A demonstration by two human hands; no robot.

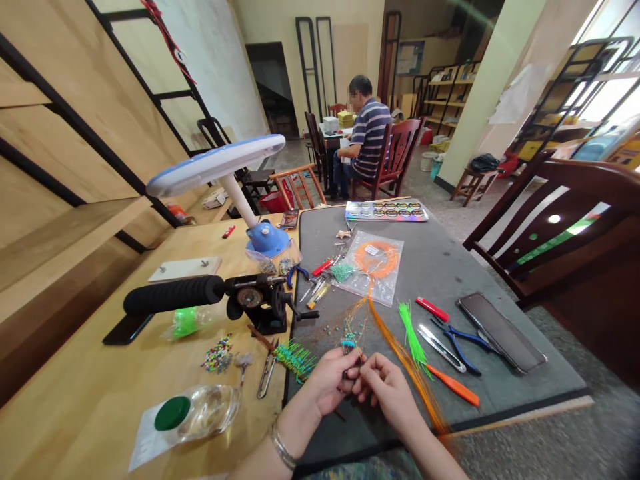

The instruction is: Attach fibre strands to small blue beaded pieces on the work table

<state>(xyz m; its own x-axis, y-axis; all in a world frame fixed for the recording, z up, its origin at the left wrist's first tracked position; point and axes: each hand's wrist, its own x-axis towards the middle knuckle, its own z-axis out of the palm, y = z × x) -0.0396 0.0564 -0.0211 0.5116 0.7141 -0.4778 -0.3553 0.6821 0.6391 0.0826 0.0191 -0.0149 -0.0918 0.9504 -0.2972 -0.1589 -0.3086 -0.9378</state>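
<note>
Left hand [327,381] and right hand [386,392] pinched small teal tuft [349,343] between fingertips, held above near part of grey mat [440,267]. Tuft looked light, soft, easily splayed; best held at gathered base.

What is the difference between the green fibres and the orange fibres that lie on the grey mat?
The orange fibres are much longer than the green fibres: the orange ones run from the clear bag down past the right hand, while the green ones form a short tuft. The orange fibres also keep to a narrower band, and the green fibres spread more. Both are thin, loose strands on the grey mat.
</note>
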